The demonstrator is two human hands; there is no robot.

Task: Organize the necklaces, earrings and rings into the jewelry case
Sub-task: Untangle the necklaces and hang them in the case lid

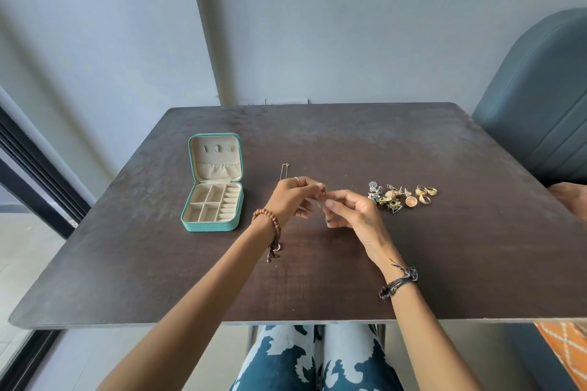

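Note:
A teal jewelry case (212, 222) lies open at the table's left, its beige compartments and ring rolls bare. Above the table's middle, my left hand (293, 197) and my right hand (352, 211) meet, fingertips pinching a thin gold necklace (323, 193). A second fine gold chain (283, 170) lies on the table just behind my left hand. To the right of my hands sits a cluster of earrings (389, 197) and, beside it, gold rings (426, 193).
The dark wooden table (349, 143) stands against a grey wall. A grey-blue padded chair (540, 111) is at the right rear. A dark window frame (35, 168) runs along the left. My patterned trousers show below the near table edge.

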